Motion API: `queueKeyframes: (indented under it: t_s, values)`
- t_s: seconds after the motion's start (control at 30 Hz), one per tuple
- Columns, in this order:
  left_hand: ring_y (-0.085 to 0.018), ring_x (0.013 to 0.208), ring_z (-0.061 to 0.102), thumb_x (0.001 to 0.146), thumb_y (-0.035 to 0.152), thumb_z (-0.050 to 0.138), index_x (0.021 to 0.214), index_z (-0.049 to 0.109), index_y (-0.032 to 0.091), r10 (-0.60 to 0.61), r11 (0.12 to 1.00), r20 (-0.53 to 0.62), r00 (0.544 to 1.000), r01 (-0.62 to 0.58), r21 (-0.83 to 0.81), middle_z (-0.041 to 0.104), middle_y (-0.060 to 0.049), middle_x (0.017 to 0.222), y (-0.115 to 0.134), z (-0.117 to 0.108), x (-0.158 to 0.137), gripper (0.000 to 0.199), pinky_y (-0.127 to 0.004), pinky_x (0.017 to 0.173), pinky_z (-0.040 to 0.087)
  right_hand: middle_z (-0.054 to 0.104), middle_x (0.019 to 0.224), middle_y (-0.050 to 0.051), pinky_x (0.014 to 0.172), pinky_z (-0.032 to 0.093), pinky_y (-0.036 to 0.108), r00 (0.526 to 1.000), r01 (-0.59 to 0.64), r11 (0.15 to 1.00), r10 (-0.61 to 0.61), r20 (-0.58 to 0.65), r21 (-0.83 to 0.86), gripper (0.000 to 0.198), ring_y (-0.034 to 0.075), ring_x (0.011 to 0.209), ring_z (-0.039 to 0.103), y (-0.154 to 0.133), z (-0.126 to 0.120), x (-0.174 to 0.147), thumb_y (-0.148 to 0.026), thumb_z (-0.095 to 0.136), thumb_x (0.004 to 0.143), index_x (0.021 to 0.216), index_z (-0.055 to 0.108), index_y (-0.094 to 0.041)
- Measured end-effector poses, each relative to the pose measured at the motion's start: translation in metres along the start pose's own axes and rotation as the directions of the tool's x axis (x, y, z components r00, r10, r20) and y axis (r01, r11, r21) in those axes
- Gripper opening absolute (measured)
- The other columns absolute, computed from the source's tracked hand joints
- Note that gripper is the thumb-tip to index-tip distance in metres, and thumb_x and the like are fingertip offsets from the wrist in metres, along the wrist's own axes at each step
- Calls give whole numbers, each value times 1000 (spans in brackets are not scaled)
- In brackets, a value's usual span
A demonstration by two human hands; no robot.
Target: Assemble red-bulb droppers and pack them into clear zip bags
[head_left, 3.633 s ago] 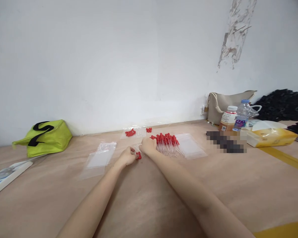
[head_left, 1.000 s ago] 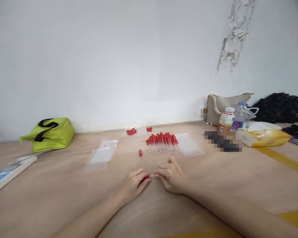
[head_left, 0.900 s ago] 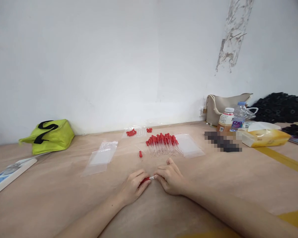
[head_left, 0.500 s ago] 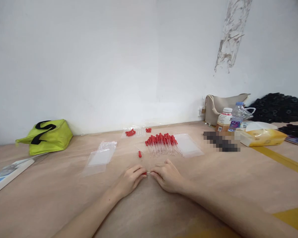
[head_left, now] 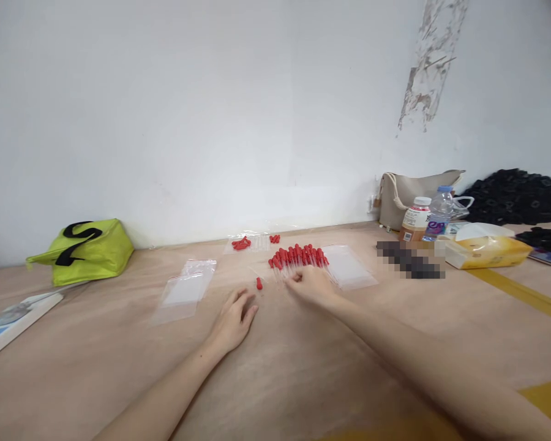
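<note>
Red-bulbed droppers with clear thin tubes lie side by side in a row on the brown-papered table. My right hand is at the row's near left side, its fingers pinched on the clear tube of a dropper whose red bulb lies a little nearer than the others. Its fingertips cover part of several tubes. Resting on the paper to the left, my left hand is empty, thumb and fingers apart. A single red rubber bulb lies just beyond its fingertips.
Behind lie loose red bulbs on a clear plastic bag. Flat zip bags lie left, and another bag right of the row. A tissue pack, a drink bottle and a yellow-green bag stand farther out.
Both hands were together on one red-bulbed dropper. The left hand has let go and drawn back left, opening; the right has moved forward to the row with the dropper.
</note>
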State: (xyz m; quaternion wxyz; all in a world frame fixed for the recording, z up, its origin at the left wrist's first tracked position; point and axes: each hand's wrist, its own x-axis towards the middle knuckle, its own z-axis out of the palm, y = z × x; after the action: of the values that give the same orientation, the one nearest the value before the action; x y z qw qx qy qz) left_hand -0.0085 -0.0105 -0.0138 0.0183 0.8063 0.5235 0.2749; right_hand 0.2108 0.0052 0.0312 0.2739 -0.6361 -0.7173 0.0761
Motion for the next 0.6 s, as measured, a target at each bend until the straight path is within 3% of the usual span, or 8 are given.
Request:
queueKeyframes:
  t_s: [0.13,0.27,0.43,0.6]
  values:
    - [-25,114,45,85,33,43,112,57,15,11,1000,80,997,-13,25,49,-12,124,2,-1,-2,35,-41,96,35,65,66,2,79,26,34,992,-24,999,19,-127,-33,25,16,67,57,-21,29,26,-34,47,76,61,62,-20]
    - [-25,118,42,85,34,42,115,55,14,29,999,116,993,-31,17,48,-12,126,2,-4,-3,38,-42,98,33,66,73,9,84,20,41,992,-73,987,57,-113,-140,28,19,71,59,-27,51,42,-34,43,77,69,64,-17]
    - [-26,116,43,85,33,43,111,57,13,28,999,108,994,-31,20,50,-13,124,4,-3,-2,36,-42,97,33,66,78,12,82,20,40,995,-94,979,85,-57,-183,30,21,76,59,-18,58,48,-35,41,78,75,65,-16]
    - [-24,106,49,83,31,46,122,42,15,27,997,43,999,-24,-73,53,-12,116,9,-2,-1,42,-39,90,39,66,75,8,81,23,40,995,-78,987,68,-68,-144,37,20,73,58,-15,55,46,-46,41,78,69,64,-17]
